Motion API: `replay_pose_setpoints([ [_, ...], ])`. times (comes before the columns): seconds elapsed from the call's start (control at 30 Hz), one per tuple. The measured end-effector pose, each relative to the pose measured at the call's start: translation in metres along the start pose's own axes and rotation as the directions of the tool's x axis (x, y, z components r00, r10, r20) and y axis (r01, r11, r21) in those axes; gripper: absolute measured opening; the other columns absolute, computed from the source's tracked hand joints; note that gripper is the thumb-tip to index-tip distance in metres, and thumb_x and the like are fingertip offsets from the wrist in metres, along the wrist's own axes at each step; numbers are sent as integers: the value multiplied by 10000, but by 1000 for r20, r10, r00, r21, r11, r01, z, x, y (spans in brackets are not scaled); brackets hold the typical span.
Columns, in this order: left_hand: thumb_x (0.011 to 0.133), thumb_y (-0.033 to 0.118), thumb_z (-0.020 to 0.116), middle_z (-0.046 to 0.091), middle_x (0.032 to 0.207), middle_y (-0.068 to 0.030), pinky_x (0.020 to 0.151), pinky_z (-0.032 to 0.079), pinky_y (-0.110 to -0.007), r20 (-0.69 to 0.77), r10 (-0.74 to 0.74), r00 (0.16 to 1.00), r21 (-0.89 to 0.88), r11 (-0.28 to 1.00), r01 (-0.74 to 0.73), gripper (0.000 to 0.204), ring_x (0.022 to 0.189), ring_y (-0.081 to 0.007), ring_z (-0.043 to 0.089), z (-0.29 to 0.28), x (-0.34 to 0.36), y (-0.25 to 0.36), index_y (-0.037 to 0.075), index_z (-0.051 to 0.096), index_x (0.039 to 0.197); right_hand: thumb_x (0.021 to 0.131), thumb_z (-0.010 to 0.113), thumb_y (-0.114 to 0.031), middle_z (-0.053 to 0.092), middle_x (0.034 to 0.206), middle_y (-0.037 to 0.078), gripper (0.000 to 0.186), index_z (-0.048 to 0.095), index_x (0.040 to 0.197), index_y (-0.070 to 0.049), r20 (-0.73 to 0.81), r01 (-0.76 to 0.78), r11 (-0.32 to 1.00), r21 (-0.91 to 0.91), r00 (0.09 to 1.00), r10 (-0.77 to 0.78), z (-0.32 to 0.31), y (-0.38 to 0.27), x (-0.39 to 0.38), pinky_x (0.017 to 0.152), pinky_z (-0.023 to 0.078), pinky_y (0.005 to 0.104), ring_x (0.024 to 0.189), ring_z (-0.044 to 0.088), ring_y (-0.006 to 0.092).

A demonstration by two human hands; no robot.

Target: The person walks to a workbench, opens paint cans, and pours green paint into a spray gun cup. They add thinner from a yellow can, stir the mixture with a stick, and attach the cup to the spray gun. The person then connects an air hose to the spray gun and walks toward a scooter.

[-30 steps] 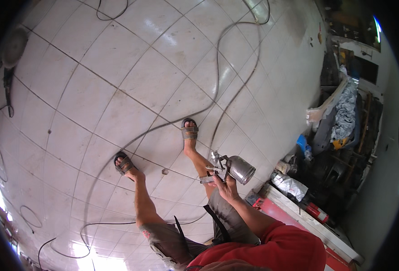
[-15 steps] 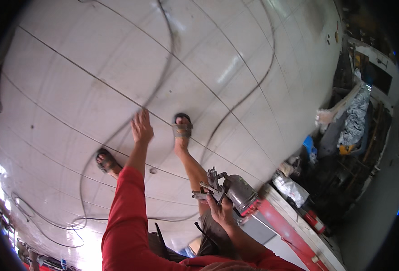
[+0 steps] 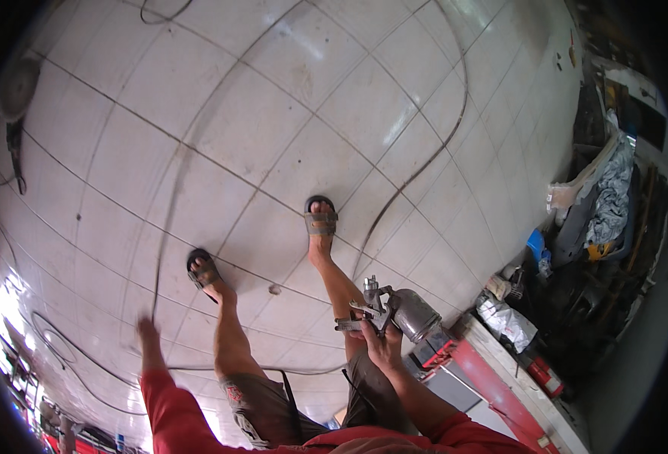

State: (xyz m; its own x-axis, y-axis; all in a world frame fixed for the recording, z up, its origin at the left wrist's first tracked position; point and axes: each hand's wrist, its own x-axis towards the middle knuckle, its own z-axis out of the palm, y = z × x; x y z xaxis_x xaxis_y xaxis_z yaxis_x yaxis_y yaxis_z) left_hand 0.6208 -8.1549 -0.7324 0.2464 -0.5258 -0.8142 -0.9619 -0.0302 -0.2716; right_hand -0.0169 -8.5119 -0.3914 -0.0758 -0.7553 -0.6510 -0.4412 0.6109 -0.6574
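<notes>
At the far left edge of the frame we see a dark cable (image 3: 18, 155) lying on the white tiled floor (image 3: 220, 113). Low in the left part, our left hand (image 3: 149, 340) reaches out from a red sleeve (image 3: 171, 412); it is blurred, holds nothing, and its fingers look loosely stretched, though we cannot tell exactly. A thin hose (image 3: 164, 250) runs down the floor just beside it. Right of that, our left foot in a sandal (image 3: 201, 271) stands on the tiles, and nearer the middle our right foot in a sandal (image 3: 320, 221) stands a little higher in the frame. A second hose (image 3: 425, 163) curves down from the upper right toward that foot. In the lower middle right, our right hand (image 3: 383, 344) has its fingers wrapped around the grip of a metal spray gun (image 3: 394, 312), whose silver cup points to the right, held above our right knee. Further right a red and grey bench edge (image 3: 500, 378) runs to the lower right corner, with clutter and a blue container (image 3: 537, 246) beyond it.
</notes>
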Motion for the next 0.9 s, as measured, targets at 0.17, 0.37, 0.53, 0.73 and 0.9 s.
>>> replay_pose_setpoints([
  [0.17,808,359,768,730,1214,-108,970,562,-417,831,-318,457,198,936,291,505,1161,-271,694,-134,-296,-83,142,694,1258,1034,608,-151,747,1010,108,278,634,1231,44,-33,-157,980,123,986,162,10,-17,1,677,606,244,794,732,134],
  [0.37,715,437,906,698,1289,-139,939,581,-440,725,-185,664,-214,855,472,693,1183,-297,674,-17,-178,-64,88,692,1275,1020,609,-67,700,1052,96,265,597,1252,60,85,-208,975,75,976,202,23,-43,23,687,627,266,836,725,163],
  [0.53,900,311,720,588,1398,-223,1104,440,-475,-261,-23,965,-768,611,-193,617,1332,-388,527,-309,137,161,108,534,1452,1036,603,-122,721,1103,127,272,610,1252,43,-30,-161,980,119,986,166,19,-32,3,691,616,270,845,742,175],
  [0.73,950,233,631,588,1366,-94,958,526,-437,-597,122,793,-555,650,-519,421,1234,-311,581,-526,273,295,251,611,1371,1031,549,-25,634,1272,239,363,481,1359,116,41,1,1000,-11,999,0,13,-38,18,756,670,337,968,723,282],
  [0.9,908,200,635,604,1342,-23,951,495,-408,-551,400,732,-124,828,-546,293,1212,-224,571,-482,273,374,203,701,1194,1034,557,-58,613,1286,272,370,473,1356,104,4,11,1000,-17,1000,-11,16,-55,34,735,679,351,991,712,338],
])
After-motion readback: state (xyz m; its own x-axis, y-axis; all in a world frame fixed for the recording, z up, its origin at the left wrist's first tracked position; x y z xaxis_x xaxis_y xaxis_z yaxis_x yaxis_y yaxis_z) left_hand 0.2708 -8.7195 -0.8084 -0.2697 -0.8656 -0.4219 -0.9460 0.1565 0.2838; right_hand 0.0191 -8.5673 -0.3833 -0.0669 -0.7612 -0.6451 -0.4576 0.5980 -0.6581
